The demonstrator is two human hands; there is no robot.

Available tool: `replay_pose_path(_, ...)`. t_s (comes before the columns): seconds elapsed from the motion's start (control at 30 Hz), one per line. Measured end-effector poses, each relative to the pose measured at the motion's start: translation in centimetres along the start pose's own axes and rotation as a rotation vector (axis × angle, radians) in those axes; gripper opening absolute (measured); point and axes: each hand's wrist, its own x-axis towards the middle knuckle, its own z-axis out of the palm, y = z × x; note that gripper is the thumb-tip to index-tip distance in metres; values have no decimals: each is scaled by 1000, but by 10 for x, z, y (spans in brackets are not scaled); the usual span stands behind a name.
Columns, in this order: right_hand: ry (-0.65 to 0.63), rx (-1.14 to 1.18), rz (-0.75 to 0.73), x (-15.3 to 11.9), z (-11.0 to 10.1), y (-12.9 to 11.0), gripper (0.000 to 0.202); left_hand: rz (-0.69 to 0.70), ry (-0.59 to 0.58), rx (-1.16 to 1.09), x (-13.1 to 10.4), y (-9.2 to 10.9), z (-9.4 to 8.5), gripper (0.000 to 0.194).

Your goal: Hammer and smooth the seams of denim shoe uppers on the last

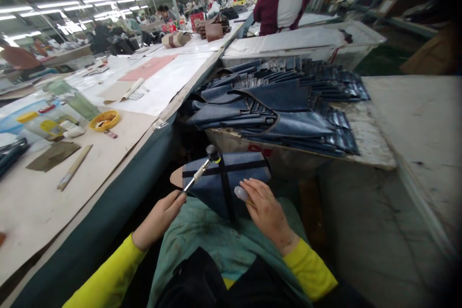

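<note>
My left hand [161, 215] is closed around the handle of a small hammer [197, 175], its round black head pointing up and away from me. Over my lap lies a dark blue leather panel [240, 166] crossed by black strips, with a tan tip at its left end. The hammer hangs above the panel's left part; I cannot tell whether it touches. My right hand [269, 211] pinches a small whitish translucent piece [241, 193] at the panel's right side. Its exact kind is unclear. A green apron [202, 231] covers my lap beneath the panel.
A big pile of blue leather pieces [288, 106] rests on a stand ahead. Along the left runs a worktable [119, 154] with a yellow lid [104, 120], jars [38, 125] and a flat wooden stick [74, 167]. A person in dark red [265, 5] is beyond the pile.
</note>
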Motion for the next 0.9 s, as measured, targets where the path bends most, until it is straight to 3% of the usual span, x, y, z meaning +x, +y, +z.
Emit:
replay_pose_path(0.07,0,-6,2,0,-1,0,43,6,22,-26,-3,1,-2,39)
replay_pose_path(0.23,-42,-32,-22,11,-6,-4,39,56,-98,95,-4,-7,3,37)
replay_pose_path(0.3,-79,-42,-38,21,-8,-9,37,57,-44,99,0,-11,0,37)
replay_pose_path(0.37,-117,-46,-63,32,-8,-16,37,30,77,102,2,-14,-14,40)
replay_pose_path(0.5,-179,-73,-111,52,-4,-29,39,-53,395,379,-4,-19,-76,45)
replay_pose_path(0.6,-215,-114,-110,61,0,-35,37,-241,573,714,-19,-29,-134,47)
replay_pose_path(0.77,-245,-187,-101,69,-1,-43,32,-516,574,952,-43,-71,-210,57)
replay_pose_path(0.83,-266,-219,-101,72,-2,-46,26,-534,555,968,-47,-93,-230,56)
replay_pose_path(0.9,-280,-246,-101,76,-2,-48,18,-513,574,986,-44,-107,-238,53)
